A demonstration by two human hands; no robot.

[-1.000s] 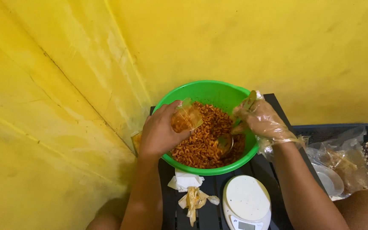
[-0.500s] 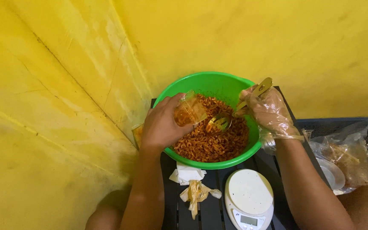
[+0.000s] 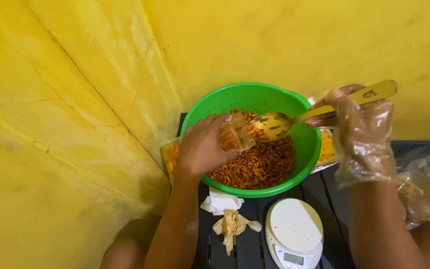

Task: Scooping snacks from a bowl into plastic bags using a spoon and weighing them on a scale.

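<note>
Centrally on the dark slatted table (image 3: 324,192) sat the green bowl (image 3: 302,149) of reddish snacks (image 3: 260,167), near the far edge. Over it, the gloved right hand (image 3: 362,132) clenched a golden slotted spoon (image 3: 274,124), now raised from the snacks and loaded, where half a second before it dipped lower. The bare left hand (image 3: 202,147) gripped a small clear bag (image 3: 235,134) at the spoon's tip. A white scale (image 3: 292,231) lay at the near edge.

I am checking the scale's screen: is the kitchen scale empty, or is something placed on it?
Empty. The white platform of the kitchen scale shows bare, and the green bowl stands apart, behind it.
</note>
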